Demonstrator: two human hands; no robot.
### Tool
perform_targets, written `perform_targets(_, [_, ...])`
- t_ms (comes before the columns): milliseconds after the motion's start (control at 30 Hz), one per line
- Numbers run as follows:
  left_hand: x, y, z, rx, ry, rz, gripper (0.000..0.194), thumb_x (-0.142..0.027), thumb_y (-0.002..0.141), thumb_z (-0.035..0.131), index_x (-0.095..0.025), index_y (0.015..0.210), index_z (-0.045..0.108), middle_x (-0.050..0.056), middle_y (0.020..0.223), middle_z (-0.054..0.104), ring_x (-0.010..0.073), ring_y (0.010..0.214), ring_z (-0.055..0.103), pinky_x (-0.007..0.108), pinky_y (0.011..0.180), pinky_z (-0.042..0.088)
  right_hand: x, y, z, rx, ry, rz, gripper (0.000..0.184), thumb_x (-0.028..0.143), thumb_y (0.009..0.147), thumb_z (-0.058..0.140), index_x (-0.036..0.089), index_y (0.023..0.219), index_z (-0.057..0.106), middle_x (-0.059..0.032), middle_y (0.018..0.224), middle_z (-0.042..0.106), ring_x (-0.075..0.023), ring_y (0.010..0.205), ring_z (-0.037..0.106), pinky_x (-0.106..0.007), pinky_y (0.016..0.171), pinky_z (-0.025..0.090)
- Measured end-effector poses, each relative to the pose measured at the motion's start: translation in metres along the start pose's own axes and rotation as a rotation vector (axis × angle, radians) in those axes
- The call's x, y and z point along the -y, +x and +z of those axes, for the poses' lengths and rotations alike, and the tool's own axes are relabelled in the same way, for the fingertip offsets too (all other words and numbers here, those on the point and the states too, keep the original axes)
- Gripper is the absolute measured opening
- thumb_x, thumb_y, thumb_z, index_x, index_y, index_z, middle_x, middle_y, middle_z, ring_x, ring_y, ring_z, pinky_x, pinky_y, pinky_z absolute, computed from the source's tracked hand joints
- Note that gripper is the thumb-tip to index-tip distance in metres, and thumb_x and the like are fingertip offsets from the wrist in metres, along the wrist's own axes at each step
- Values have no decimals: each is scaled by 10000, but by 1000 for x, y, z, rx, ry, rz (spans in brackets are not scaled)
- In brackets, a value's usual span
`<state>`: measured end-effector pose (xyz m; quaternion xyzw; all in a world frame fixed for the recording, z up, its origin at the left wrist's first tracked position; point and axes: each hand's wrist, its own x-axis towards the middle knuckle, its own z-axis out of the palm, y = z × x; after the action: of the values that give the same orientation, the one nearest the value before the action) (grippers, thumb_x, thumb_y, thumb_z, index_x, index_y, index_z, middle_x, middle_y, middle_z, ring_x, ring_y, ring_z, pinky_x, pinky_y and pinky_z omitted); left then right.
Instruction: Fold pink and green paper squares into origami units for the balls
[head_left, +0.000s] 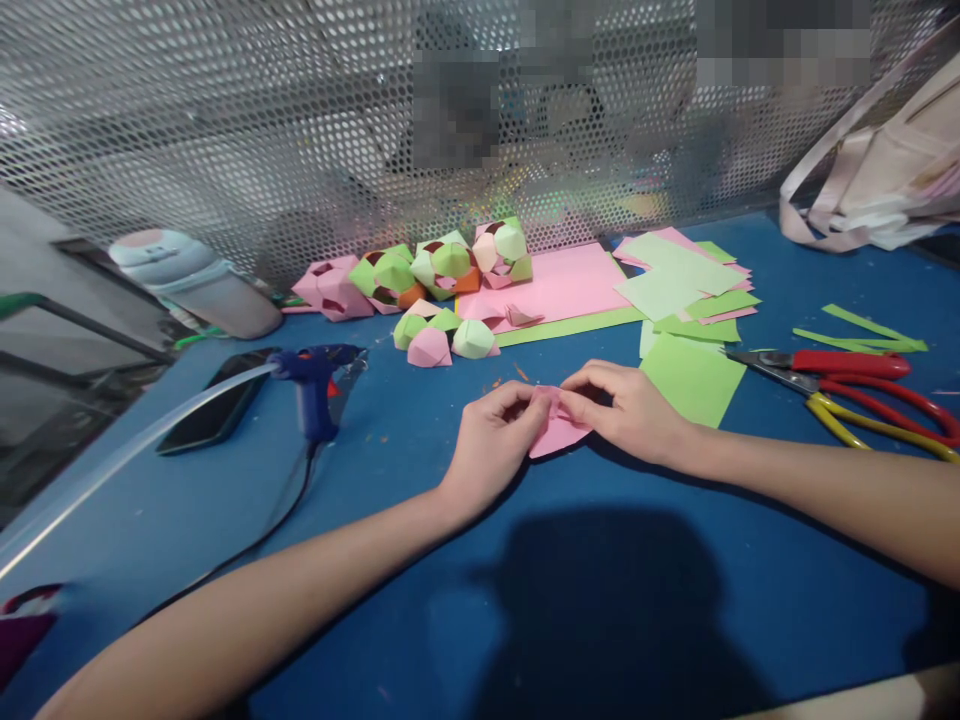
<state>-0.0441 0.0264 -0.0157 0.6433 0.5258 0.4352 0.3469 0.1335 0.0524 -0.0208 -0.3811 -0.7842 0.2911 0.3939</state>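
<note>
Between both hands is a folded piece of pink paper (559, 436), held just above the blue table. My left hand (496, 440) pinches its left side with thumb and fingers. On the other side, my right hand (626, 408) grips the upper right part, thumb pressed on the fold. The fingers hide some of the folds. Just beyond the hands lie several small folded paper pieces (431, 346) in pink and green. Green paper sheets (691, 380) lie close behind my right hand.
A blue glue gun (311, 390) with a long clear stick stands left, beside a phone (217, 405) and a bottle (199, 285). Folded paper balls (390, 275) line the perforated metal screen (315, 130). Red-handled pliers (847, 364) and yellow-and-red-handled scissors (892, 415) lie right.
</note>
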Motion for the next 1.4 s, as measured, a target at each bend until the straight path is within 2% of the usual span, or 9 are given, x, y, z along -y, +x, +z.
perform_targets(133, [-1, 1, 1, 32, -51, -11, 198, -329, 832, 622, -165, 895, 712, 26, 876, 712, 138, 787, 612, 234, 732, 476, -3, -1, 3, -42, -64, -43, 188, 195, 873, 558, 153, 711, 643, -6, 695, 620, -110, 666, 559, -251, 654, 426])
perform_targets(267, [-1, 2, 0, 48, -50, 19, 193, -324, 844, 614, -181, 900, 732, 18, 904, 721, 142, 849, 632, 234, 797, 479, -5, -1, 3, -47, -83, -91, 182, 187, 874, 559, 144, 738, 672, -16, 696, 621, -115, 661, 557, -258, 646, 422])
perform_targets(467, [0, 2, -2, 13, -21, 16, 199, -338, 847, 606, -184, 856, 733, 21, 874, 725, 157, 829, 635, 258, 784, 479, -3, -1, 1, -19, -48, -35, 189, 280, 879, 579, 162, 788, 696, -18, 738, 653, -120, 688, 580, -256, 652, 428])
perform_targets(667, [0, 2, -1, 39, -63, -11, 215, -351, 831, 618, -166, 862, 721, 44, 868, 722, 168, 824, 633, 279, 778, 485, -5, 0, 1, -31, -38, 15, 248, 299, 883, 567, 159, 716, 687, -24, 710, 658, -126, 666, 581, -263, 635, 425])
perform_targets(833, [4, 3, 0, -3, -79, -49, 218, -358, 801, 645, -144, 822, 677, 46, 816, 699, 148, 733, 609, 272, 700, 481, -5, 1, 1, -3, -46, 27, 162, 291, 836, 615, 160, 763, 678, -14, 735, 644, -118, 666, 561, -249, 619, 401])
perform_targets(933, [4, 3, 1, -17, -53, -44, 190, -331, 806, 635, -143, 823, 655, 37, 822, 682, 136, 738, 595, 258, 692, 469, -5, 1, 1, 10, -94, 24, 203, 258, 831, 610, 153, 657, 608, 10, 659, 586, -98, 606, 506, -241, 585, 363])
perform_targets(1033, [4, 3, 2, 43, -51, -46, 142, -288, 797, 636, -148, 816, 632, 35, 840, 682, 137, 764, 600, 255, 704, 468, -6, 1, 2, 21, -110, 22, 273, 216, 836, 591, 151, 577, 538, 20, 607, 550, -88, 578, 476, -238, 570, 340])
perform_targets(1200, [6, 3, 4, 92, -26, -33, 112, -249, 777, 638, -159, 761, 573, 8, 757, 646, 125, 695, 574, 244, 645, 447, -6, 1, 2, 33, -76, 16, 173, 176, 821, 595, 147, 652, 618, 11, 647, 586, -97, 613, 504, -235, 595, 358])
perform_targets(1400, [7, 4, 2, -3, -39, -24, 153, -263, 747, 663, -165, 715, 550, -2, 726, 612, 121, 674, 550, 251, 646, 437, -3, 0, 1, 43, -50, -24, 157, 273, 833, 619, 146, 756, 671, -16, 719, 605, -114, 647, 522, -246, 610, 387])
